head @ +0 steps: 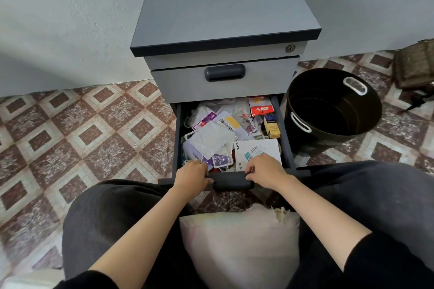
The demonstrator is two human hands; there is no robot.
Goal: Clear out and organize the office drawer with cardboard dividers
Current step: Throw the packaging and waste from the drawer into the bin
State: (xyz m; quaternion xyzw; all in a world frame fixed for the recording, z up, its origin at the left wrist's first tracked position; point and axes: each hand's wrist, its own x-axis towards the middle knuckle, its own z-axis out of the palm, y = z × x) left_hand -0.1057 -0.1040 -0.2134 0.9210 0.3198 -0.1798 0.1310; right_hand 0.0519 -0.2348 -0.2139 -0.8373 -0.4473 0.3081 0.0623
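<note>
Drawer [285, 134] open, lengthwise toward person.

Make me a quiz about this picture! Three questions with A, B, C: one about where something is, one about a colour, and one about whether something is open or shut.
1. Where is the bin?
A. On the floor, to the right of the cabinet
B. On top of the cabinet
C. Inside a drawer

2. What colour is the cabinet?
A. Red
B. Green
C. Grey

3. The lower drawer is:
A. Shut
B. Pulled open and full of packets
C. Pulled open and bare

Answers:
1 A: the bin stands on the tiled floor at the cabinet's right side.
2 C: its top and drawer fronts are grey.
3 B: it sticks out with packets heaped inside, and the left hand and right hand hold its front.
</note>
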